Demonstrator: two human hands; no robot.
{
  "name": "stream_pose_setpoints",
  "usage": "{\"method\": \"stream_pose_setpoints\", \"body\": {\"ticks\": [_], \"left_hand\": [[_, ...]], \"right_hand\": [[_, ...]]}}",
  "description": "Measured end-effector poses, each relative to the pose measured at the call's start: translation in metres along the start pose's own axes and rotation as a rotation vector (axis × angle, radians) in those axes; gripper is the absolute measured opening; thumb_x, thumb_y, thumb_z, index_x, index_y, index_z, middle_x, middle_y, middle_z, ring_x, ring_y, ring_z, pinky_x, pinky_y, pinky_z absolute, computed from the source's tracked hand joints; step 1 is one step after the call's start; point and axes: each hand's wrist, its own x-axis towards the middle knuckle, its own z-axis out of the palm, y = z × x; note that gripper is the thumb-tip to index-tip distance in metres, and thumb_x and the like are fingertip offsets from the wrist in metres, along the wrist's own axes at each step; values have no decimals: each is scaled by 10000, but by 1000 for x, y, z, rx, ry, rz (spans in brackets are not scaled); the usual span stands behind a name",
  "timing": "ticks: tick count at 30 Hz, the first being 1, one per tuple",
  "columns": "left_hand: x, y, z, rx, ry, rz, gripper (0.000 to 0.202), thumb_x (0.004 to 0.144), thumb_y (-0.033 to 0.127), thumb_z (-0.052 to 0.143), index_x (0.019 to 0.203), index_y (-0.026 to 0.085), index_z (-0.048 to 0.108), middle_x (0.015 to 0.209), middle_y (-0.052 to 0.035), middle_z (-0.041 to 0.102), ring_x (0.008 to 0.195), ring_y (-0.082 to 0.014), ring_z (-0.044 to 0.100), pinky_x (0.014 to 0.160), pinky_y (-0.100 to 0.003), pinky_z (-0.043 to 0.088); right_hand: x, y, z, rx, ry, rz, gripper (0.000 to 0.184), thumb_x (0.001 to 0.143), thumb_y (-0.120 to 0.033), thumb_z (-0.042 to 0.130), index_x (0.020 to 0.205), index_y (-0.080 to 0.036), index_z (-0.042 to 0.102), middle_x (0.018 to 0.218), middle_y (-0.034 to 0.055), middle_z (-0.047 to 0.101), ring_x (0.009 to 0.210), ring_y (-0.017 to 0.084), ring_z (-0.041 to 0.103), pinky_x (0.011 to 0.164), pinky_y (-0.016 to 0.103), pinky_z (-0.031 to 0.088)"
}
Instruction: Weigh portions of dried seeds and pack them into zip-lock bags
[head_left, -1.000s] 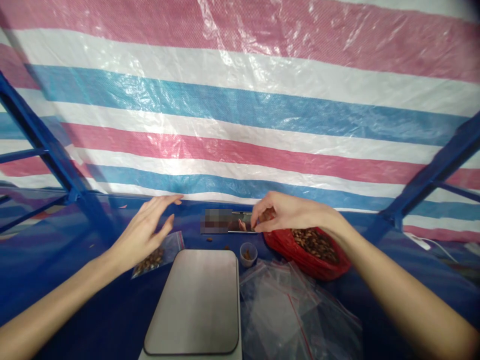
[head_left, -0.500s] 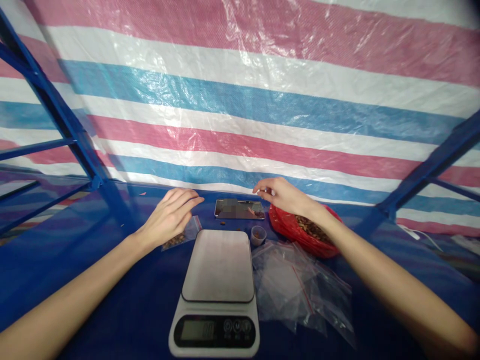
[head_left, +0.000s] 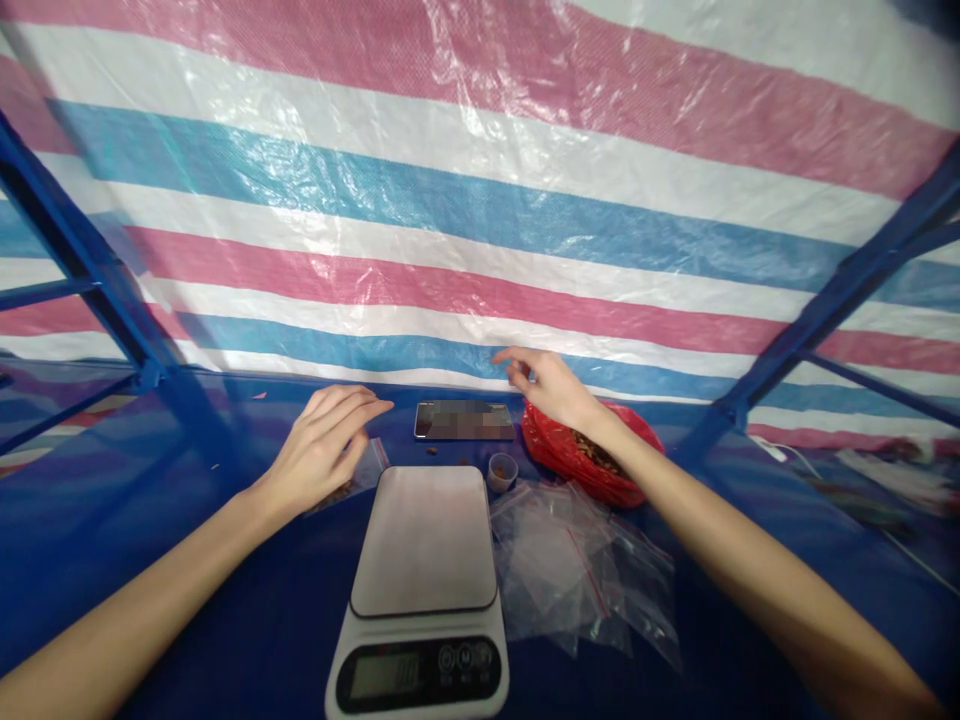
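Lying under the left hand's fingers: nut bag.

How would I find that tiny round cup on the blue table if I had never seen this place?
Start at the white digital kitchen scale with the grey steel plate on the blue table. Off its far right corner, before the red plastic bag of brown nuts, stands the small round cup. It is the only upright open container, far smaller than the bag.

A pink, white and blue striped tarp hangs as the back wall, shiny from the light. Blue metal bars stand at both sides of a blue table cover.
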Motion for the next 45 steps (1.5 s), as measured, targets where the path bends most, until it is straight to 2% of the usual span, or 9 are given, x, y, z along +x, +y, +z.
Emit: {"method": "stream_pose_setpoints", "body": {"ticks": [5, 12, 18, 24, 27, 32, 37, 41, 45], "left_hand": [[2, 6, 0, -40, 20, -5, 397, 935, 40, 461, 1270, 189, 613, 1151, -96, 726, 1160, -267, 630, 1029, -439, 451], [9, 18, 0, -183, -72, -54, 257, 955, 50, 428, 911, 203, 630, 1067, -71, 713, 1072, -240, 623, 916, -407, 441], [11, 20, 5, -175, -103, -147, 268, 977, 70, 437, 961, 201, 670, 1048, -69, 689, 958, -225, 585, 804, -383, 415], [5, 12, 5, 5, -104, 16, 212, 956, 69, 490, 1015, 179, 661, 1046, -96, 692, 964, -248, 591, 750, -384, 398], [5, 15, 3, 20, -104, 40, 198, 950, 50, 503, 1006, 176, 646, 1030, -101, 692, 968, -253, 590, 746, -385, 398], [7, 17, 0, -4, -89, -35, 204, 956, 56, 502, 997, 193, 647, 1012, -82, 699, 935, -238, 590, 740, -387, 399], [9, 15, -3, 42, -70, 30, 189, 943, 42, 522, 951, 178, 652, 983, -87, 706, 941, -238, 586, 728, -382, 410], [9, 16, -4, 78, -66, 54, 204, 948, 54, 516, 904, 181, 668, 961, -84, 708, 932, -231, 579, 726, -378, 418], [10, 17, -1, 57, -56, 78, 220, 955, 46, 508, 876, 170, 670, 941, -87, 707, 919, -230, 572, 710, -377, 409]], "right_hand": [[1, 4, -2, 37, 2, 33, 378, 953, -130, 464, 1225, -189, 721, 827, 35, 719, 705, 181, 640, 729, 300, 471], [-2, -1, -1, -7, -33, -8, 399, 975, -123, 431, 1264, -172, 702, 1128, 113, 740, 878, 213, 680, 833, 355, 505], [-10, 3, -6, -117, -60, 12, 404, 991, -128, 424, 1295, -200, 680, 1200, 115, 711, 964, 244, 693, 881, 391, 510], [-12, 24, -3, -224, -100, 55, 359, 994, -147, 428, 1219, -188, 704, 1115, 104, 696, 742, 185, 644, 744, 361, 499], [-13, 29, 1, -244, -121, 60, 336, 1002, -157, 438, 1196, -190, 710, 1098, 97, 696, 681, 166, 619, 717, 352, 489], [-15, 30, 2, -257, -134, 44, 331, 1028, -172, 424, 1181, -178, 717, 1133, 120, 701, 840, 232, 683, 774, 377, 508], [-10, 12, 0, -73, -150, -84, 243, 1036, -232, 512, 1112, -199, 741, 1054, 95, 703, 888, 221, 677, 808, 350, 505], [-8, -16, 4, 108, -281, -151, 177, 1014, -235, 592, 1030, -198, 765, 984, 69, 725, 837, 182, 673, 777, 303, 494], [-2, -37, 20, 191, -395, -162, 132, 974, -180, 652, 986, -185, 783, 948, 53, 774, 833, 173, 702, 777, 278, 489]]}}
